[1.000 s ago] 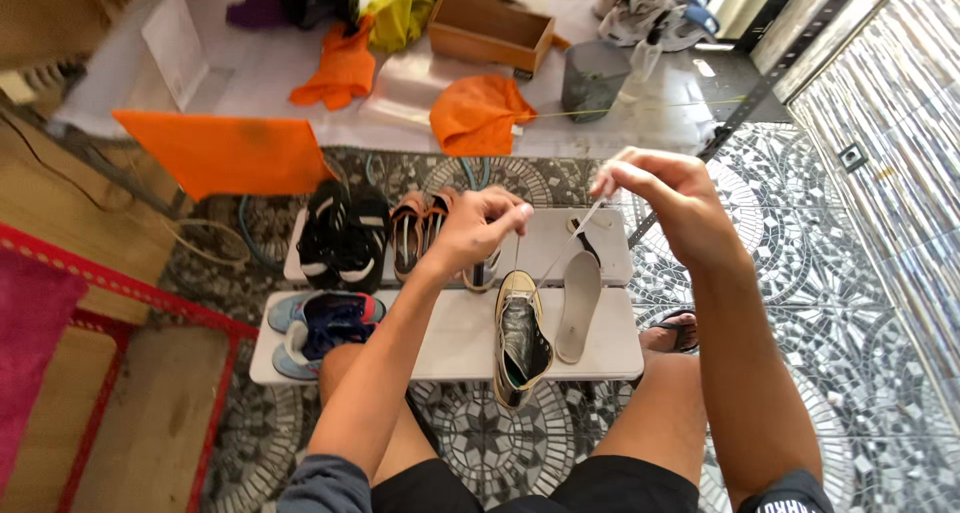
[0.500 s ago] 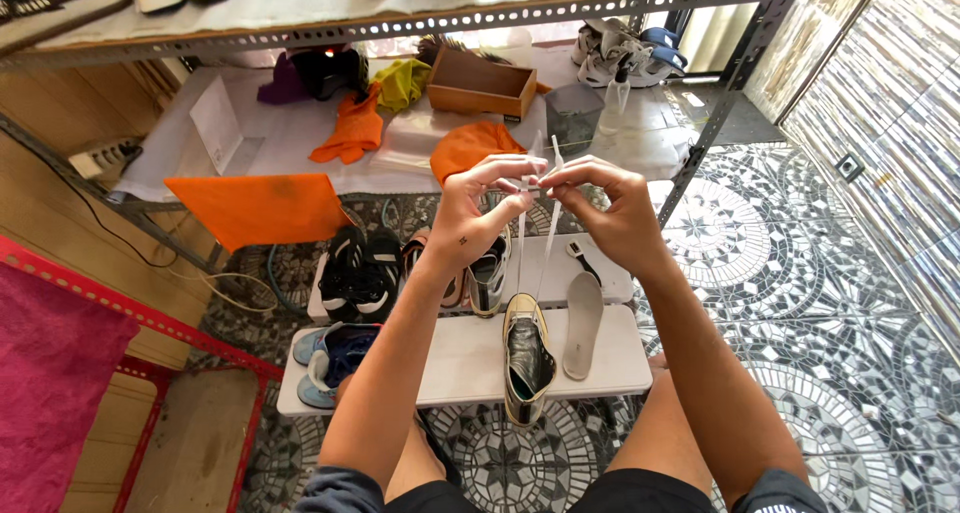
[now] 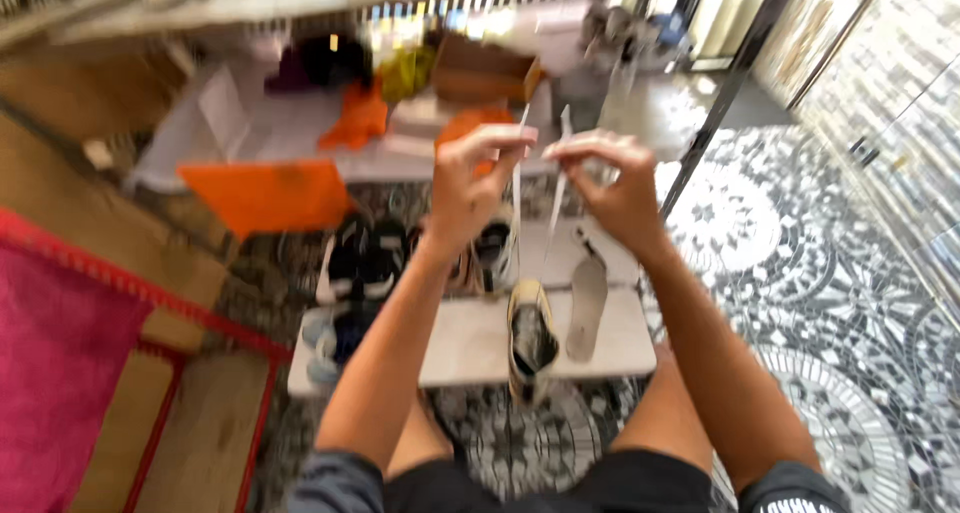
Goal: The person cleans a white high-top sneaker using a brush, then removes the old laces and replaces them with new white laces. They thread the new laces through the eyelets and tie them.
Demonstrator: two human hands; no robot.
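Observation:
The view is blurred by motion. My left hand (image 3: 470, 188) and my right hand (image 3: 612, 178) are raised side by side above a low white board (image 3: 460, 338). Each hand pinches one end of a white shoelace (image 3: 518, 188), and both strands hang down toward a shoe (image 3: 530, 338) with a dark inside that stands on the board between my knees. A grey insole (image 3: 587, 303) lies just right of that shoe.
Black shoes (image 3: 360, 258), sandals and blue shoes (image 3: 335, 338) rest on the board's left part. Orange cloths (image 3: 265, 193), a cardboard box (image 3: 485, 73) and clothes lie beyond. A pink mat (image 3: 55, 373) is at left, mosaic floor (image 3: 800, 273) at right.
My hands have risen and come close together, each pinching a lace end. The camera has tilted up and the picture has blurred.

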